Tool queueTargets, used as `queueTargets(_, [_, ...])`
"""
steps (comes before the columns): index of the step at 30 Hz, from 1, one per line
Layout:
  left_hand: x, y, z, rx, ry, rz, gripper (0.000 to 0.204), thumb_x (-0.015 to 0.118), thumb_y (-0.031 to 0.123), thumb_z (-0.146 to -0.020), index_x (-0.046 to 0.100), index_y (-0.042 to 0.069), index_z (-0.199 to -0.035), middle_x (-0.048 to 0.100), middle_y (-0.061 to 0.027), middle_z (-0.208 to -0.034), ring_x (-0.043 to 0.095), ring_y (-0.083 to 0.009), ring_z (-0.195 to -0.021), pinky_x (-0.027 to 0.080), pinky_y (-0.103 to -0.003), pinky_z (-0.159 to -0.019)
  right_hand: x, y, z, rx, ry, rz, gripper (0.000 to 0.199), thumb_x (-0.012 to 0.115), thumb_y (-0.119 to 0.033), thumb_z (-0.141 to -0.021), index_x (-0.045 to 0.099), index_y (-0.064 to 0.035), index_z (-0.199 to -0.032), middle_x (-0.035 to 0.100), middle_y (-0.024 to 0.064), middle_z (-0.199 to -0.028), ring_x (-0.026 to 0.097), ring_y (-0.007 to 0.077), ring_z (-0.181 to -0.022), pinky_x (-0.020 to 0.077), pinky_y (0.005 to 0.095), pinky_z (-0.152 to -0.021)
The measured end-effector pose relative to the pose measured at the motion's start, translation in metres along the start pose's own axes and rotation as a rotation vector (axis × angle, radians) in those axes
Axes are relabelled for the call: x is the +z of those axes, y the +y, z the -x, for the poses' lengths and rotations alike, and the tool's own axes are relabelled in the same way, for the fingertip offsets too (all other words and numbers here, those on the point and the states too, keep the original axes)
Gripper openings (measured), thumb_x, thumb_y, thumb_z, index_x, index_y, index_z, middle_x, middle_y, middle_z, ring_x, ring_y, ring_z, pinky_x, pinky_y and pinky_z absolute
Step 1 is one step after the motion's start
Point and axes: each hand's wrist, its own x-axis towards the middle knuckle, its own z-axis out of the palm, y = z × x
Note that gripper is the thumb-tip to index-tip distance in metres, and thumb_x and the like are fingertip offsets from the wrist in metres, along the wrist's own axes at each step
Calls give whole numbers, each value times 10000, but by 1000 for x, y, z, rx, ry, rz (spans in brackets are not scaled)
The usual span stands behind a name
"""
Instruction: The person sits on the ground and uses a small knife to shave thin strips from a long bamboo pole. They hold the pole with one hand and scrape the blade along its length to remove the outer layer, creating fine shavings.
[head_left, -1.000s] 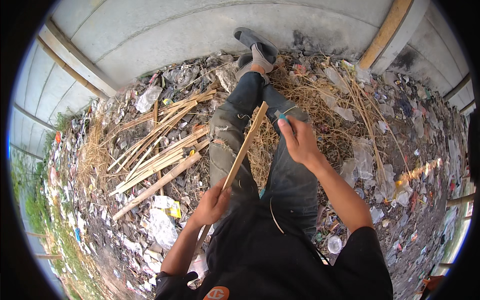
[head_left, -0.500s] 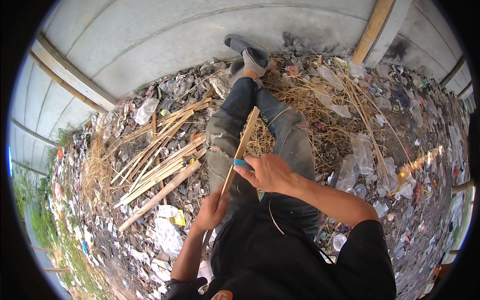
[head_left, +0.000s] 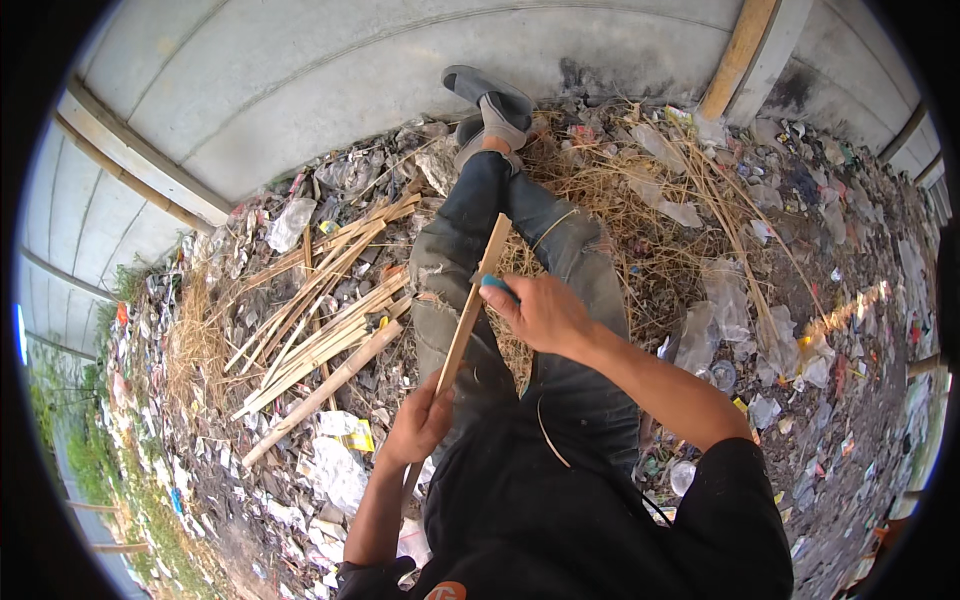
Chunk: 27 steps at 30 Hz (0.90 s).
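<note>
The right hand (head_left: 545,315) closes its fingers around a small blue-handled tool (head_left: 495,286) (a blade, probably) pressed against one wooden strip (head_left: 470,310). The left hand (head_left: 420,425) clenches the strip's lower end, slanting it over the lap. It looks like mid-shaving; the next stroke calls for a firm lower grip. About a dozen more sticks (head_left: 320,310) lie left, among litter.

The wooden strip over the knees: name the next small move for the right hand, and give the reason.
Probably draw the right hand with its blue-handled tool along the wooden strip toward the far end. The left hand grips the strip's near end, the strip lies slanted over the legs, and the tool sits against the strip's middle, with the upper length beyond it free.
</note>
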Motion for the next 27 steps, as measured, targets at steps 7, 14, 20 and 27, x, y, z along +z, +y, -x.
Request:
queueTargets(7, [-4,-3,-2,-36,-20,43,460,455,141,-1095,484,14,-1536,434,91,-691,419,-28,-579,375,-242,-547,11,-11,19,-33,-188,102,644,459,-574,-1083,690,-10,-876,659,241,-655,685,458,-667,530,547,-617])
queueTargets(14, [-15,-7,14,-13,-92,-47,477,467,180,-1091,489,8,-1535,435,79,-681,415,-29,-583,369,-240,-549,-42,48,-37,260,113,27,643,460,-591,-1078,721,-27,-911,652,231,-641,680,445,-650,528,533,-601])
queueTargets(20, [-11,-7,-3,-41,-77,118,481,465,197,-1097,481,9,-1540,432,90,-662,412,-24,-543,369,-235,-523,17,-13,26,-77,-114,104,558,500,-572,-1068,703,-61,-970,655,191,-623,682,418,-607,524,529,-560])
queueTargets(27, [-14,-11,15,-40,-156,125,478,431,193,-1105,461,-10,-1537,434,84,-609,426,-41,-482,377,-237,-485,-14,21,-13,91,13,-27,638,472,-584,-1082,677,-35,-831,603,196,-568,636,417,-549,462,529,-512])
